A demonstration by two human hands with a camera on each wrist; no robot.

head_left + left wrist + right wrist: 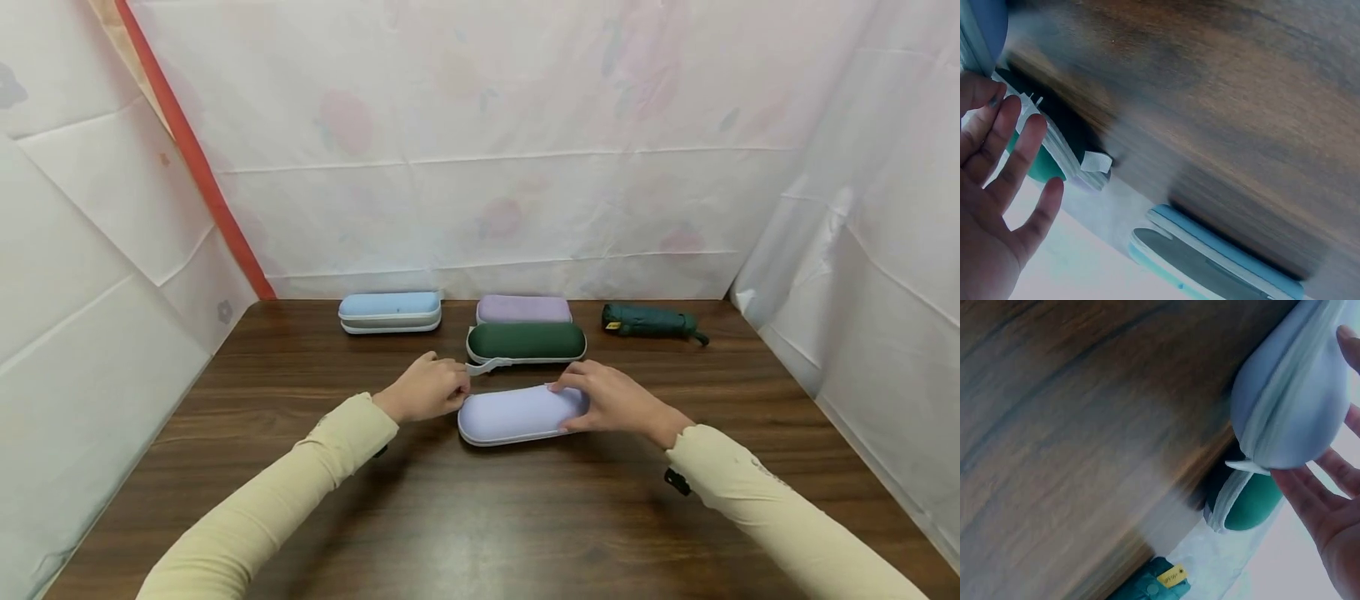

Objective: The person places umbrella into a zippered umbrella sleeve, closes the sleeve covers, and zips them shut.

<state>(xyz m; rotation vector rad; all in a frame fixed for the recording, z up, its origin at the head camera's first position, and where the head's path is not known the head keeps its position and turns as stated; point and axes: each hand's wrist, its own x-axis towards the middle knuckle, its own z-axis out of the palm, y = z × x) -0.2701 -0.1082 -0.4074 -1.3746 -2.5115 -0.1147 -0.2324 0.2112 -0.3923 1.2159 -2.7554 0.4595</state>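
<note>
A lavender zippered hard case [517, 414] lies on the table between my hands. My right hand [611, 398] grips its right end, thumb on the near side and fingers on the far side. At the left end, my left hand [431, 387] has its thumb and index finger pinched together; in the left wrist view a small zipper pull [994, 100] shows between them, the other fingers spread. Just behind lies a dark green zippered case [527, 342] with a pale wrist strap [487, 365] toward my left hand.
A purple case [523, 309] sits behind the green one. Farther left at the back is a light blue and grey case [390, 312]. A folded dark green umbrella [648, 321] with a yellow tag lies back right. Pale sheeting [480, 217] hangs behind the wooden table [480, 525].
</note>
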